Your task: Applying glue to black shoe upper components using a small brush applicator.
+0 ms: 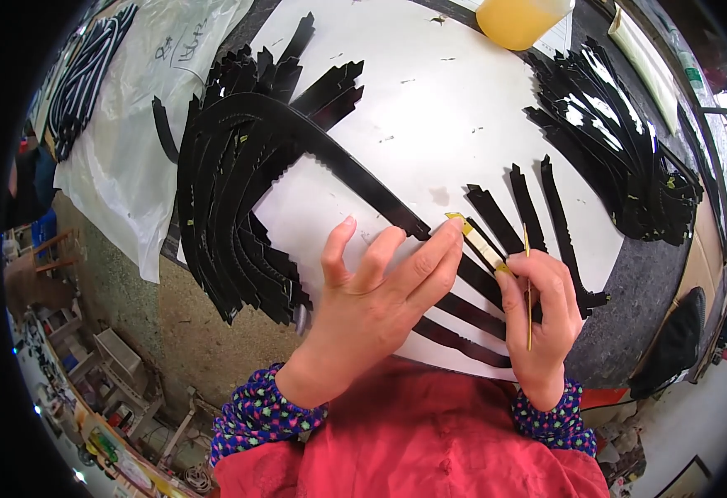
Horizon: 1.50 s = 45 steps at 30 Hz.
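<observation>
My left hand (380,303) reaches over a white sheet (438,108). Two of its fingers press together at the upper yellow end of a narrow yellow-and-white strip (481,246), while the others rise apart; its thumb is hidden. At the strip's lower end are the thumb and forefinger of my right hand (539,311), which also grips a thin gold-coloured stick (528,286), held upright. Several short black strips (496,217) fan out beneath and around both hands. One long curved black strip (355,176) runs from the left pile and ends beside my left fingertips.
A large heap of black notched strips (235,178) lies to the left, and another black bundle (620,141) at the right. Far off stands a container of yellow liquid (519,23). Clear plastic sheeting (143,124) and striped dark strips (89,79) lie far left.
</observation>
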Each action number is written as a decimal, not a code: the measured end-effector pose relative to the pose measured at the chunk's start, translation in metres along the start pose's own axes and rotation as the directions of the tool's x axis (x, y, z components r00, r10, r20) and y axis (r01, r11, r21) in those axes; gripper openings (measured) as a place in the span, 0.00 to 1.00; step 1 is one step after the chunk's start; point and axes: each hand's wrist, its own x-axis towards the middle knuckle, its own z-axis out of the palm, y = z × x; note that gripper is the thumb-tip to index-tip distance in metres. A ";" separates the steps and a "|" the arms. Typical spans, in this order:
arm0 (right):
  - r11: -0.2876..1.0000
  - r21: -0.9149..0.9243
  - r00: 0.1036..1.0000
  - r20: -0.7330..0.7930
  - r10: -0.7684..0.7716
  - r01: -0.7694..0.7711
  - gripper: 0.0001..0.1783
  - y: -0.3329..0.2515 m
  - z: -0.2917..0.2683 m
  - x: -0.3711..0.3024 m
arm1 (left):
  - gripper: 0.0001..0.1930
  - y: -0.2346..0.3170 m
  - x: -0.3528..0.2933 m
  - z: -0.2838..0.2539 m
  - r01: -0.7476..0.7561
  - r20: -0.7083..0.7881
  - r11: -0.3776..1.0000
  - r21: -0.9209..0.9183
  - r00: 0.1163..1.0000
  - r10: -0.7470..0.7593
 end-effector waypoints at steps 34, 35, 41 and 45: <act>0.960 -0.184 0.976 0.003 -0.216 0.213 0.19 0.011 -0.006 -0.014 | 0.35 0.004 0.008 -0.011 0.038 0.126 0.998 -0.044 0.992 -0.032; 0.959 -0.184 0.976 0.002 -0.220 0.216 0.19 0.011 -0.007 -0.014 | 0.34 0.003 0.007 -0.011 0.023 0.130 0.999 -0.024 0.991 -0.020; 0.982 -0.017 0.980 -0.054 -0.191 0.190 0.13 -0.003 -0.009 0.005 | 0.35 0.002 0.005 -0.009 0.039 0.100 0.997 -0.066 0.994 -0.033; 0.954 0.297 0.998 0.048 0.039 -0.052 0.07 -0.009 0.000 0.019 | 0.35 0.003 0.003 -0.004 0.052 0.032 0.996 -0.078 0.998 -0.050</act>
